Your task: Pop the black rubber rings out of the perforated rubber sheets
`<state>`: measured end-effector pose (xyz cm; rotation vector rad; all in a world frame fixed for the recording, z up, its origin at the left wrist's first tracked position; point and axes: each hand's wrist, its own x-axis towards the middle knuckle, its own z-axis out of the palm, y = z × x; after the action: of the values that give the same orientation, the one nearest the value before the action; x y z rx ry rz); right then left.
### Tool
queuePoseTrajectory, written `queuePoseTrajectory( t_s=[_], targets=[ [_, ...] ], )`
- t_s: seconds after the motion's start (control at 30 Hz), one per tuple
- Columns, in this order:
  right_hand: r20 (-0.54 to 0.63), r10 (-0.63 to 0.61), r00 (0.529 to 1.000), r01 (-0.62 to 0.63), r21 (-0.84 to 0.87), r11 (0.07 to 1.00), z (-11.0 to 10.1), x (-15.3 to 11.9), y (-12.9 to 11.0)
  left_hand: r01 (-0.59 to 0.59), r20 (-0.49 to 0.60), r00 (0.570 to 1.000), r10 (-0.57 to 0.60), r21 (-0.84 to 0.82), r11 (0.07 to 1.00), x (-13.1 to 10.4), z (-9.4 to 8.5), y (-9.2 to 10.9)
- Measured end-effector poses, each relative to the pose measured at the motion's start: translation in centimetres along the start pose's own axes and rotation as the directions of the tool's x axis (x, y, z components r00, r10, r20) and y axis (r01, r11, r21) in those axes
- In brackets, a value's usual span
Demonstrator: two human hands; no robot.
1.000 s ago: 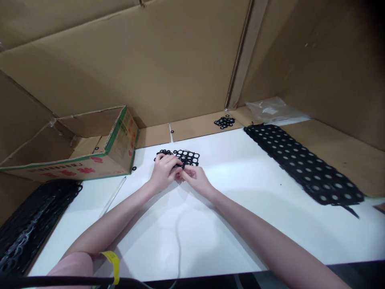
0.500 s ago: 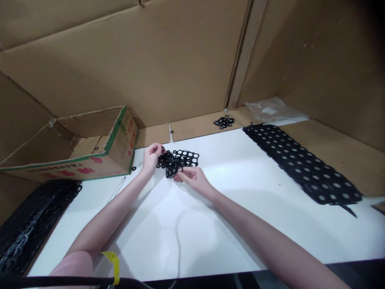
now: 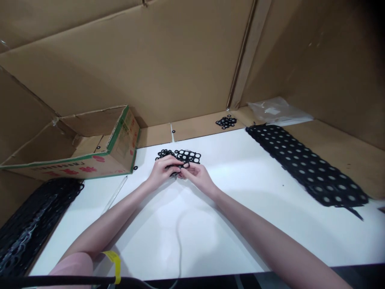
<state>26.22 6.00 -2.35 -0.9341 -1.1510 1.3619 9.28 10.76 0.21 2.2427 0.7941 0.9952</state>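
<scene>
Both hands meet over a black perforated sheet, which has rows of round holes and looks like moulded rubber. My right hand pinches its near edge between thumb and fingers. From the left, my left hand is closed on the same near part, its fingertips almost touching the right ones. Whether a single ring is between the left fingertips is hidden. Just behind my left hand lies a pile of small black rings.
An open cardboard box stands at the left, with a stack of black sheets before it. Another black sheet stack lies right. More rings and a plastic bag are at the back. Cardboard walls surround the white table.
My left hand has moved right and nearer, from above the ring pile to the sheet's near edge beside my right hand. My right hand stays on the sheet. The view has shifted slightly.
</scene>
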Motion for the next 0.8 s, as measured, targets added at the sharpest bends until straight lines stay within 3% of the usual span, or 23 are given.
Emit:
queuePoseTrajectory(
  t_s=[0.2, 0.4, 0.6, 0.8],
  targets=[
    [0.004, -0.027, 1.0, 0.027, -0.054, 0.998, 0.04, 0.03, 0.34, -0.014, 0.058, 0.998, 0.015, -0.016, 1.0, 0.11, -0.2, -0.2],
    [0.055, -0.02, 0.998, 0.027, -0.134, 0.991, 0.03, -0.25, 0.71, 0.2, 0.009, 0.98, -0.2, -0.046, 0.979, 0.3, 0.07, -0.04],
    [0.012, -0.007, 1.0, 0.007, -0.038, 0.999, 0.14, -0.19, 0.54, 0.158, 0.078, 0.985, -0.153, -0.052, 0.986, 0.31, -0.18, 0.49],
    [0.022, -0.057, 0.998, 0.06, -0.123, 0.991, 0.05, -0.17, 0.39, 0.227, 0.07, 0.973, -0.218, -0.157, 0.961, 0.02, 0.56, 0.4]
  ],
)
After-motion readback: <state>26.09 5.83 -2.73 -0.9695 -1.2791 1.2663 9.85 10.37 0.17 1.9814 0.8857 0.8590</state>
